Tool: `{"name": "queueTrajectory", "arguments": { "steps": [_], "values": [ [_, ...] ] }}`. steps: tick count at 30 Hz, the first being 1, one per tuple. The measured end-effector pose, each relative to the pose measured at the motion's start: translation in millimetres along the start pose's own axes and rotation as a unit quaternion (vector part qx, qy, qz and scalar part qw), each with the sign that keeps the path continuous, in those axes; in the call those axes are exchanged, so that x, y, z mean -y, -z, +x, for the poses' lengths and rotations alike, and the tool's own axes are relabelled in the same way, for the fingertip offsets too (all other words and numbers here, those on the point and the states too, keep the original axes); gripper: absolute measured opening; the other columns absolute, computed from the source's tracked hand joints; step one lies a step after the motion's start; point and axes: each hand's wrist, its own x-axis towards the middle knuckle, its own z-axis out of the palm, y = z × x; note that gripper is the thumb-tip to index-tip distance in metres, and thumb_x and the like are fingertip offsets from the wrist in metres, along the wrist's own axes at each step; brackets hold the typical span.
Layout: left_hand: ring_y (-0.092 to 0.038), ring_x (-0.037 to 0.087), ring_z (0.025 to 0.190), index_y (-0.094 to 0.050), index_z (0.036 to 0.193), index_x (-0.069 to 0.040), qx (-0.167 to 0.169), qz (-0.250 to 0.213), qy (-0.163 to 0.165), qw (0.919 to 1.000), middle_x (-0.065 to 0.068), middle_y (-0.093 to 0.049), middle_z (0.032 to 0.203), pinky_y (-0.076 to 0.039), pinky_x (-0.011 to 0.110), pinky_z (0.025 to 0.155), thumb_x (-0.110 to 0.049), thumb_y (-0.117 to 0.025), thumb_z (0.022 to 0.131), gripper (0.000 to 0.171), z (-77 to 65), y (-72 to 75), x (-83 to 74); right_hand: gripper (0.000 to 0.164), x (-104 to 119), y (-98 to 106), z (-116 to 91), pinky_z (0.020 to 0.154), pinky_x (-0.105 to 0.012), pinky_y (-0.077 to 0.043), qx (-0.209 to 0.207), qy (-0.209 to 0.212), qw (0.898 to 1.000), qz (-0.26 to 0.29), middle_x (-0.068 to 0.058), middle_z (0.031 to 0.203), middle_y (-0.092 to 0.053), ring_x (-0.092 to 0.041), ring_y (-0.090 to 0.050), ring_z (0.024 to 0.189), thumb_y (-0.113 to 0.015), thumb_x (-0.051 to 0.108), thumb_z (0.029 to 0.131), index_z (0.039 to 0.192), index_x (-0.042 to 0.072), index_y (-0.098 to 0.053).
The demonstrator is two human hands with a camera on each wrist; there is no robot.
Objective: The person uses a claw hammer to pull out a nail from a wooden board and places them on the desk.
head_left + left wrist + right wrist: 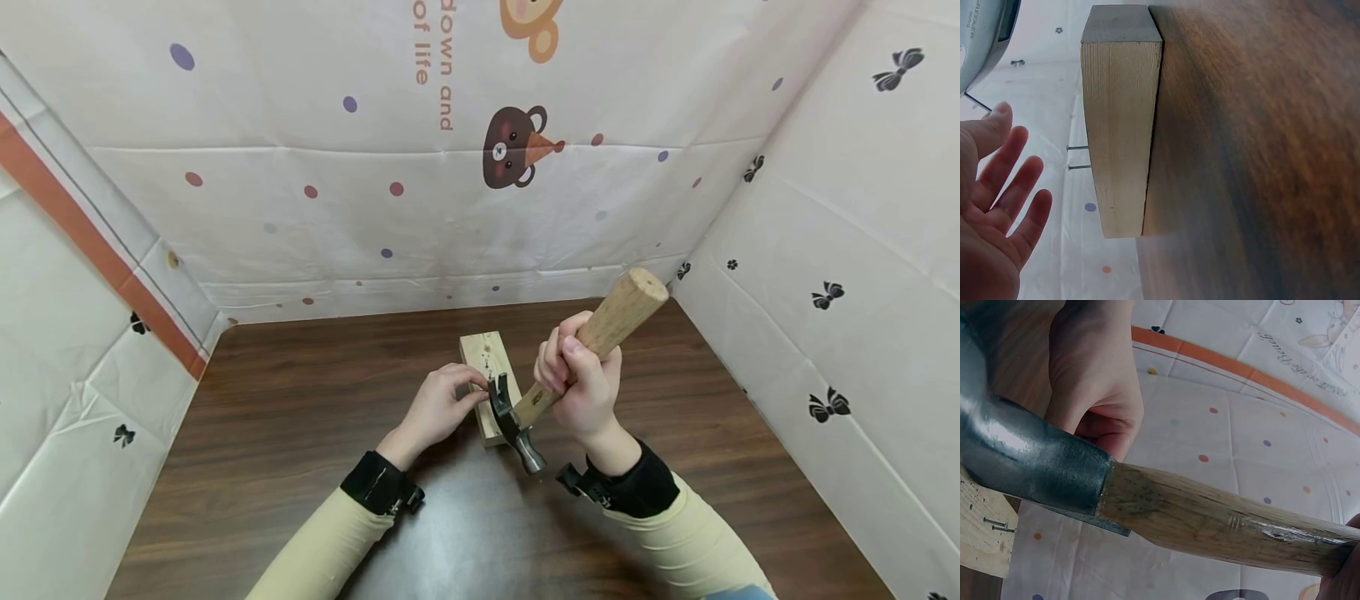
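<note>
My right hand point(581, 383) grips a claw hammer by its wooden handle point(611, 321). The steel hammer head point(513, 425) hangs over the wooden block point(487, 354), claw toward the left hand and striking face toward me. My left hand point(438, 408) is beside the claw, above the block's left side. In the left wrist view, a thin nail point(979, 102) slants from the hammer to the left thumb tip, which appears to pinch it; the index finger is hidden. Two nails point(1077, 148) stand partly sunk in the block's upper face.
The block lies on a dark brown wood-grain table point(300, 392). White printed sheeting point(300, 233) rises behind the table and along both sides. A black strap with a small camera point(382, 485) sits on each wrist.
</note>
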Motion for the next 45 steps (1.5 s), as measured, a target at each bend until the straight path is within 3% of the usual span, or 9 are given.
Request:
{"name": "queueTrajectory", "arguments": {
  "steps": [5, 22, 31, 42, 45],
  "values": [
    [-0.070, 0.017, 0.105, -0.079, 0.096, -0.015, -0.001, 0.003, 0.007, 1.0000, -0.004, -0.077, 0.102, -0.056, 0.038, 0.094, -0.006, -0.083, 0.094, 0.010, -0.7, -1.3, 0.6, 0.013, 0.3, -1.1, -0.4, 0.032, -0.031, -0.020, 0.000, -0.004, 1.000, -0.002, -0.001, 0.056, -0.032, -0.013, -0.023, 0.039, -0.043, 0.003, 0.101, 0.088, 0.003, -0.045],
    [-0.070, 0.014, 0.093, -0.078, 0.091, -0.013, -0.031, 0.009, -0.014, 0.9994, -0.004, -0.077, 0.095, -0.058, 0.034, 0.082, 0.002, -0.085, 0.088, 0.016, -2.1, -4.9, 0.5, 0.013, 1.4, -5.2, -2.0, 0.032, -0.030, -0.022, 0.008, 0.000, 1.000, -0.004, -0.001, 0.056, -0.032, -0.013, -0.023, 0.038, -0.040, 0.002, 0.100, 0.089, 0.004, -0.045],
    [-0.068, 0.016, 0.091, -0.079, 0.093, -0.011, -0.023, 0.010, -0.012, 0.9996, -0.001, -0.076, 0.092, -0.057, 0.036, 0.080, -0.001, -0.080, 0.092, 0.010, -2.3, -3.7, 1.0, 0.011, 0.7, -4.7, -4.6, 0.032, -0.031, -0.022, 0.009, -0.011, 1.000, -0.005, -0.001, 0.056, -0.032, -0.013, -0.022, 0.038, -0.044, 0.004, 0.100, 0.090, 0.005, -0.047],
    [-0.070, 0.016, 0.086, -0.080, 0.092, -0.007, -0.037, -0.039, -0.020, 0.9984, 0.007, -0.077, 0.091, -0.059, 0.033, 0.076, 0.002, -0.081, 0.090, 0.009, -5.7, -1.7, -0.9, 0.018, 3.5, -7.0, -3.1, 0.032, -0.030, -0.021, 0.021, -0.014, 1.000, 0.005, -0.001, 0.056, -0.032, -0.013, -0.022, 0.039, -0.034, -0.001, 0.097, 0.092, 0.007, -0.049],
    [-0.072, 0.015, 0.086, -0.079, 0.092, -0.007, -0.033, -0.053, -0.012, 0.9980, 0.005, -0.077, 0.091, -0.059, 0.030, 0.076, 0.006, -0.080, 0.089, 0.013, -6.2, -2.4, -0.4, 0.017, 3.5, -6.7, -2.6, 0.032, -0.029, -0.022, 0.043, -0.009, 0.999, 0.016, -0.002, 0.056, -0.032, -0.013, -0.023, 0.039, -0.034, -0.003, 0.096, 0.091, 0.006, -0.048]
  ]
}}
